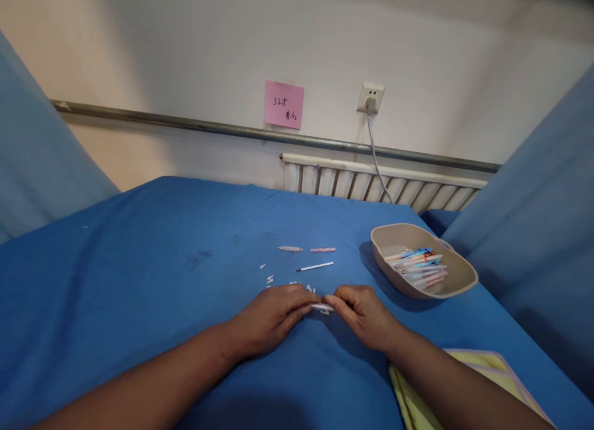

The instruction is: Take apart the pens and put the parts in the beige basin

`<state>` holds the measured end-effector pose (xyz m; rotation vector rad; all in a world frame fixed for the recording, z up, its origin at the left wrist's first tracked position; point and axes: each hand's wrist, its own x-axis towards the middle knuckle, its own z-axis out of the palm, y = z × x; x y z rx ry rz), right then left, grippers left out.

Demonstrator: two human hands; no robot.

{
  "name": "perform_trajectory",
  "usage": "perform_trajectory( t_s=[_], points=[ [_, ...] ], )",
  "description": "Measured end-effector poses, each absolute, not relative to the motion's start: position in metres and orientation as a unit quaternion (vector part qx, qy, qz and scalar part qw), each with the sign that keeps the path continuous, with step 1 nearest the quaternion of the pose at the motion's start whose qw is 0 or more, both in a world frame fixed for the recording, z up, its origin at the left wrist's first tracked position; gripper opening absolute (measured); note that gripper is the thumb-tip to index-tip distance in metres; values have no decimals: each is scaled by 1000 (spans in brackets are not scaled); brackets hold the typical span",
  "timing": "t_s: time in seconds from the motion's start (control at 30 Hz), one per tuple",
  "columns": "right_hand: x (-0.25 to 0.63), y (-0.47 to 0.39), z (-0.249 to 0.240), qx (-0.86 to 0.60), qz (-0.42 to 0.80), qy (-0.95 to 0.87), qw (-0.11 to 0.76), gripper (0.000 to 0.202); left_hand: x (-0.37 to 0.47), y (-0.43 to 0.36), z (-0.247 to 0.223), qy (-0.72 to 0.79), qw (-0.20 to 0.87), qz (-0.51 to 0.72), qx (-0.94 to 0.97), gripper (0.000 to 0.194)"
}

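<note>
Between my two hands is a pale pen [321, 307], pinched at both ends just above the blue cloth. My left hand [273, 315] closes its thumb and fingers on the left end. At the right end, the fingers of my right hand [364, 313] are curled and pressed on it. Beyond my hands lie a pen refill [313, 267], a white pen barrel part [290, 249] and a pink patterned barrel part [323, 250]. Several small white pieces [270, 279] are scattered near my left hand, some partly hidden by it.
A beige basket [380, 235] holding several pens [420, 266] stands at the right. A folded yellow cloth [487, 362] lies under my right forearm. Behind the blue-covered table [153, 250] are a radiator [343, 179], a wall pipe and a plugged-in socket [370, 98]. Blue curtains hang on both sides.
</note>
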<state>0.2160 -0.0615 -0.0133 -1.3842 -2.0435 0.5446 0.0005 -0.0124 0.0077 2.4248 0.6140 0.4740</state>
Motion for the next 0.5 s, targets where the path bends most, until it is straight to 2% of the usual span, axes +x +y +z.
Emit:
perform_trajectory(
  t_s=[0.1,0.3,0.5],
  points=[
    [215,-64,-12,-517,189,-767,330,18,1,-12,8,237,300,178,907,31],
    [216,-68,-7,-475,109,-817,308,12,3,-10,8,269,365,173,874,30],
    [214,-66,-13,-517,214,-755,343,16,3,-11,9,247,306,201,897,30]
  ],
)
